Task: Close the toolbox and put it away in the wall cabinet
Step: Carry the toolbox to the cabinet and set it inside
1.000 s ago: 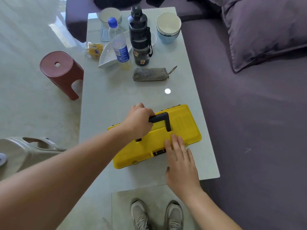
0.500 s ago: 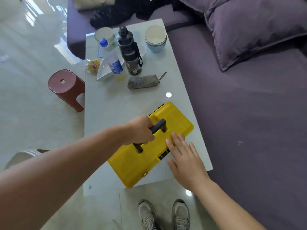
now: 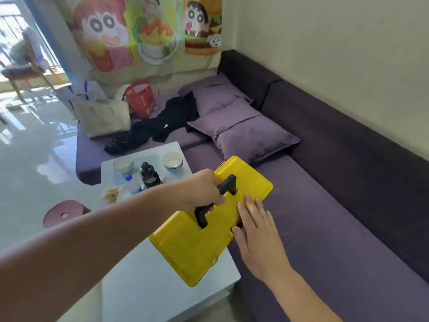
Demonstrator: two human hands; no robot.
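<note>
Toolbox [image 3: 204, 247], closed, held by its handle over the table's near corner.

Smooth yellow plastic, rectangular with rounded corners; the left hand [image 3: 204, 190] is clenched round the black bar handle [image 3: 226, 185], while the right hand [image 3: 257, 231] lies flat with fingers spread against the latch side. It hangs tilted above the pale glossy table [image 3: 148, 293], beside the purple fabric sofa [image 3: 325, 228]. Half a second ago it still rested on the tabletop; the view has since swung upward.
</note>
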